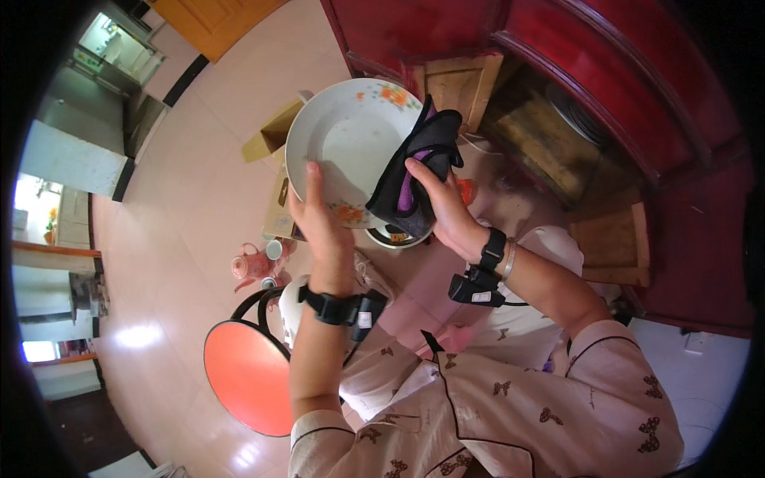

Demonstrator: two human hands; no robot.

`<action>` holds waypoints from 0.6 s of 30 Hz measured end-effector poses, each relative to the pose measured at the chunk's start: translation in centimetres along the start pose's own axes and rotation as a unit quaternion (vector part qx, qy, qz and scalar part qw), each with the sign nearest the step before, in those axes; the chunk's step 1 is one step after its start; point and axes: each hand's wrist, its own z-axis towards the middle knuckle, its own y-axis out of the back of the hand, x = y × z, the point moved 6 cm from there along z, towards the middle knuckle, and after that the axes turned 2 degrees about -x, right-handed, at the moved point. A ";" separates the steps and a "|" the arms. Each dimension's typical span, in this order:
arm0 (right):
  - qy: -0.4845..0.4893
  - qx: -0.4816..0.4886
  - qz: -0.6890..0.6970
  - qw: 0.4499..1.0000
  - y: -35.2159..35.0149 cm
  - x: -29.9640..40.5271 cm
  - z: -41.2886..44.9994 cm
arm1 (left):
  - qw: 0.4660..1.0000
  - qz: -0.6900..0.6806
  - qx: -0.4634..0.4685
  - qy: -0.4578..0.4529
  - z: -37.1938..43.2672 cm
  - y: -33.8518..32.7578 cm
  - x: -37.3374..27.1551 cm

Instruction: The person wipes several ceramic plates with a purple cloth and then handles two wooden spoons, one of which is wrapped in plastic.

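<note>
A white plate with orange flowers is held up in front of me. My left hand grips its near left edge, thumb on the upper face. In my right hand is a bunched black, grey and purple cloth, pressed over the plate's right rim; the fingers behind it are hidden. Below the plate, partly covered by it, a round dish with a dark rim shows on the floor.
Open cardboard boxes stand beyond the plate. A pink teapot and cups are on the tiled floor at left, near a round orange stool. At right, a red cabinet has open doors, with stacked plates inside.
</note>
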 end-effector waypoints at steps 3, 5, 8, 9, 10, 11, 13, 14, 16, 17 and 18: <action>0.001 -0.020 -0.005 1.000 -0.1 0.4 -0.2 | 0.994 -0.111 -0.021 0.004 -1.5 -0.2 1.9; -0.049 -0.025 0.003 0.998 1.2 0.4 0.8 | 0.988 -0.145 0.001 0.052 -2.0 -0.8 3.4; -0.053 0.004 -0.097 0.994 1.6 2.1 2.0 | 0.979 -0.139 0.034 0.148 -1.6 0.5 4.8; -0.045 0.021 -0.144 0.988 2.2 2.9 2.8 | 0.979 -0.139 0.040 0.146 -1.0 0.6 4.3; -0.046 0.052 -0.184 0.981 2.1 4.1 2.9 | 0.969 -0.110 0.062 0.212 -0.8 0.9 4.3; -0.032 0.079 -0.243 0.966 1.9 5.5 3.0 | 0.954 -0.080 0.082 0.278 -0.6 1.3 4.3; -0.075 0.166 -0.292 0.939 1.0 7.0 2.4 | 0.948 -0.034 0.109 0.296 -0.6 0.8 2.8; -0.114 0.189 -0.330 0.918 1.9 7.0 2.3 | 0.943 0.076 0.187 0.264 -1.4 -0.7 1.4; -0.151 0.239 -0.405 0.870 1.4 6.6 1.1 | 0.909 0.228 0.283 0.206 -2.2 -1.2 1.2; -0.160 0.268 -0.434 0.845 1.7 6.0 1.1 | 0.885 0.247 0.310 0.243 -2.4 -0.8 2.6; -0.152 0.294 -0.475 0.815 1.4 5.8 0.7 | 0.877 0.281 0.312 0.234 -2.8 -1.0 2.8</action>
